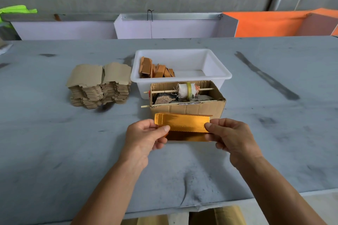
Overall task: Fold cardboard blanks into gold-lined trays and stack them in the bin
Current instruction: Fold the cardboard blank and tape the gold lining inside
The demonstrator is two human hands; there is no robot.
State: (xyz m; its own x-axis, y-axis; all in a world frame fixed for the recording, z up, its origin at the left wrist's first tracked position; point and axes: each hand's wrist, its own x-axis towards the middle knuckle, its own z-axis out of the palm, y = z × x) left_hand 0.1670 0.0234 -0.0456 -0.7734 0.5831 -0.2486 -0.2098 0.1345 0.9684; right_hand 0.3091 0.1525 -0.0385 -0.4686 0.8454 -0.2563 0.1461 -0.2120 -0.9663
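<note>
A gold-lined cardboard blank (184, 126) is held above the grey table, its shiny side toward me and partly folded along its long creases. My left hand (144, 137) pinches its left end between thumb and fingers. My right hand (232, 137) pinches its right end the same way. Behind stands a white plastic bin (215, 65) with several folded trays (155, 70) leaning at its left side. A tall stack of flat brown blanks (98, 86) sits left of the bin.
An open cardboard box (188, 108) with a tape roll on a wooden stick and scraps stands between my hands and the bin. Purple and orange boards line the table's far edge. More cardboard lies under the table's near edge.
</note>
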